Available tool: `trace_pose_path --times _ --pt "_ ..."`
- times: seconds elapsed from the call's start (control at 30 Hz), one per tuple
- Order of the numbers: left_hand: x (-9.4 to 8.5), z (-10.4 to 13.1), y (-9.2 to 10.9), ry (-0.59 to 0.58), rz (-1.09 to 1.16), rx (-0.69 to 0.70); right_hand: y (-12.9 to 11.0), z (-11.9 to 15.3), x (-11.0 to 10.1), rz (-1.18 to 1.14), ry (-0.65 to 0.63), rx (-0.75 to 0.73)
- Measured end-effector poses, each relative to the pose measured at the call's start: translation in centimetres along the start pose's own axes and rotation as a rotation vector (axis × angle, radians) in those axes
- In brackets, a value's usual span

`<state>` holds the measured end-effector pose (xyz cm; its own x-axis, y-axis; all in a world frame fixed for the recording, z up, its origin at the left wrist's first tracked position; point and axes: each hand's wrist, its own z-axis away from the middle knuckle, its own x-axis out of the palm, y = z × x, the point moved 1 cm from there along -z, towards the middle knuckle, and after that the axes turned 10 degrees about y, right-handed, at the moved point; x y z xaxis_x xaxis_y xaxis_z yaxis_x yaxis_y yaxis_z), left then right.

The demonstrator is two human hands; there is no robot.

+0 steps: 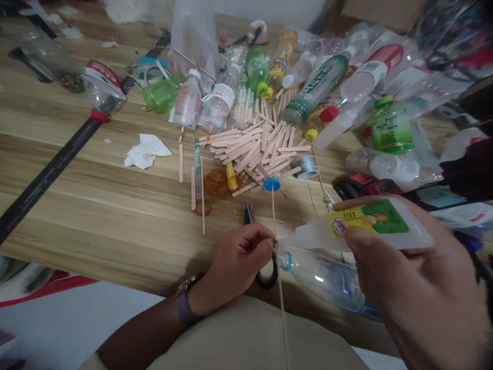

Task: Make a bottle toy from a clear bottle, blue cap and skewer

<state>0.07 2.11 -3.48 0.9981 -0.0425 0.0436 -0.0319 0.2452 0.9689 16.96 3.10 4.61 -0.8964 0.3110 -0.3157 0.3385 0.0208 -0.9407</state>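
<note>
My left hand [246, 256] pinches a thin wooden stick [282, 303] near its middle. On the stick's far end sits a blue bottle cap [271, 184]. A small dark bit shows on the stick at my fingertips. My right hand [416, 288] is wrapped round a white glue bottle [370, 224] with a yellow and green label, tilted so its nozzle points left at the stick by my left fingers. Below the nozzle lies a clear plastic bottle [327, 280] with a blue neck ring. Scissors [267, 277] lie partly hidden beneath my left hand.
Flat wooden craft sticks [250, 149] are heaped mid-table, beside rubber bands [217, 183] and a wire spool [306, 167]. Plastic bottles [318, 90] crowd the back and right. A crumpled tissue [147, 151] and a dark tube [50, 174] joined to a cut bottle are at left.
</note>
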Motion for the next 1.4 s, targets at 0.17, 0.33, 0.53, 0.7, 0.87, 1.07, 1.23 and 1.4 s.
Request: trace_pose_path --times 0.17,0.33,0.53,0.7,0.87,1.07,1.23,1.4 --pt "-0.10 -0.05 0.06 -0.005 0.015 -0.004 -0.07 0.02 -0.14 -0.010 0.046 0.009" --pt "-0.07 -0.09 0.15 0.003 0.006 -0.011 -0.09 -0.01 -0.20 -0.015 0.022 0.012" --pt "-0.05 -0.11 0.18 0.002 0.007 -0.005 0.15 0.10 -0.22 -0.041 0.077 0.056" --pt "-0.04 -0.09 0.17 0.005 -0.002 0.003 0.13 0.08 -0.44 -0.017 0.086 -0.003" --pt "-0.02 -0.07 0.36 -0.007 0.007 0.010 -0.25 0.22 -0.05 -0.005 0.044 0.040" --pt "-0.02 -0.16 0.37 -0.006 0.003 0.011 -0.04 0.20 -0.14 -0.013 0.077 0.035" --pt "-0.10 -0.10 0.23 -0.005 -0.010 -0.003 -0.03 0.30 -0.25 -0.010 0.072 0.013" --pt "-0.08 -0.09 0.42 -0.012 0.003 0.009 -0.17 0.28 -0.13 0.037 0.056 -0.009"
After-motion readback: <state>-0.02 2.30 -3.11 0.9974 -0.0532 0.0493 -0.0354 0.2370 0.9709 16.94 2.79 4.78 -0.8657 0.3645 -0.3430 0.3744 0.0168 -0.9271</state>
